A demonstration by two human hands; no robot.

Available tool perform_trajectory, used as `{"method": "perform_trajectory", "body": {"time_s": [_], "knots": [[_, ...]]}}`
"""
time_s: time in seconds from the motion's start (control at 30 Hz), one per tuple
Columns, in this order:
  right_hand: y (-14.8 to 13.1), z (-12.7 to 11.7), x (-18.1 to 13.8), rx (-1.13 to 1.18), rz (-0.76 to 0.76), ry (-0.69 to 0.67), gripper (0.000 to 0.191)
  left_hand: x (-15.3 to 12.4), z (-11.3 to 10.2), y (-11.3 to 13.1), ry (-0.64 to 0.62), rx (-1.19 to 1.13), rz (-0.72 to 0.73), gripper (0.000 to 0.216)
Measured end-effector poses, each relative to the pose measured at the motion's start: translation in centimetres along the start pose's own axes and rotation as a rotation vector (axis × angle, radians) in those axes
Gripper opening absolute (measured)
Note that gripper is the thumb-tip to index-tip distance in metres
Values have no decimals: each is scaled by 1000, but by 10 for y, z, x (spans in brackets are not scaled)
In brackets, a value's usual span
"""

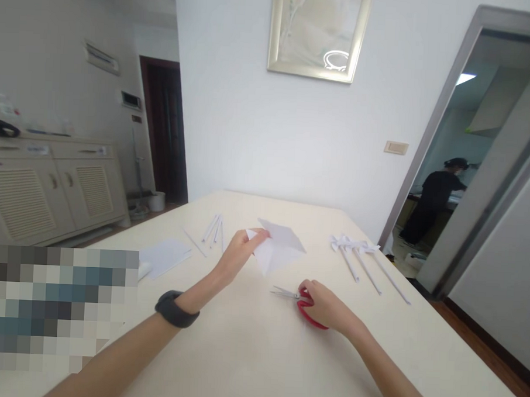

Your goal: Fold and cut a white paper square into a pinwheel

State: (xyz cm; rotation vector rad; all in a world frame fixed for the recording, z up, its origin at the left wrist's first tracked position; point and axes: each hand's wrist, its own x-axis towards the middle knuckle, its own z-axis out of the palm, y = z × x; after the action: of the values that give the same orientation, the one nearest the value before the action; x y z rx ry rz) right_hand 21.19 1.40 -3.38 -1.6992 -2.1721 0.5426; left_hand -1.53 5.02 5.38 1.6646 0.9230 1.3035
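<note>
My left hand, with a dark band on its wrist, is closed on a creased sheet of white paper. The sheet is held over the middle of the table, its corners spread out. To the right and nearer me, my right hand grips red-handled scissors. Their metal blades point left, slightly parted and apart from the paper. Beyond my right hand lie three paper pinwheels on rolled paper sticks.
A stack of white paper and several rolled paper sticks lie on the left of the cream table. A white wall stands behind the table. Through the doorway on the right, a person in dark clothes stands in another room.
</note>
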Motion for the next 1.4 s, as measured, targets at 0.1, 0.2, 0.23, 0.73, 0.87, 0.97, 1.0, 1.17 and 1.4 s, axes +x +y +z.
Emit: {"method": "perform_trajectory", "body": {"time_s": [0.1, 0.2, 0.23, 0.73, 0.87, 0.97, 1.0, 1.17, 1.4], "knots": [[3, -2, 0, -11, -5, -2, 26, -3, -5, -21, -57, -3, -89, 28], [3, -5, -2, -19, -2, 3, 26, -8, -9, -29, -116, 3, -160, 29], [2, -7, -3, -18, -4, 2, 25, -10, -9, -30, -133, 7, -177, 30], [-20, -36, -14, 252, -64, 155, 21, -26, 3, -47, -272, 105, -280, 33], [-35, -40, -15, 535, -145, 190, 23, -28, 6, -53, -295, 118, -305, 32], [-39, -33, -15, 685, -172, 149, 19, -30, 9, -55, -335, 105, -317, 31], [-40, -30, -15, 710, -173, 145, 16, -30, 10, -55, -347, 103, -317, 31], [-40, -21, -14, 774, -189, 180, 13, -34, 15, -48, -400, 17, -338, 24], [-38, -14, -9, 817, -153, 258, 14, -36, 13, -40, -490, -200, -423, 30]]}}
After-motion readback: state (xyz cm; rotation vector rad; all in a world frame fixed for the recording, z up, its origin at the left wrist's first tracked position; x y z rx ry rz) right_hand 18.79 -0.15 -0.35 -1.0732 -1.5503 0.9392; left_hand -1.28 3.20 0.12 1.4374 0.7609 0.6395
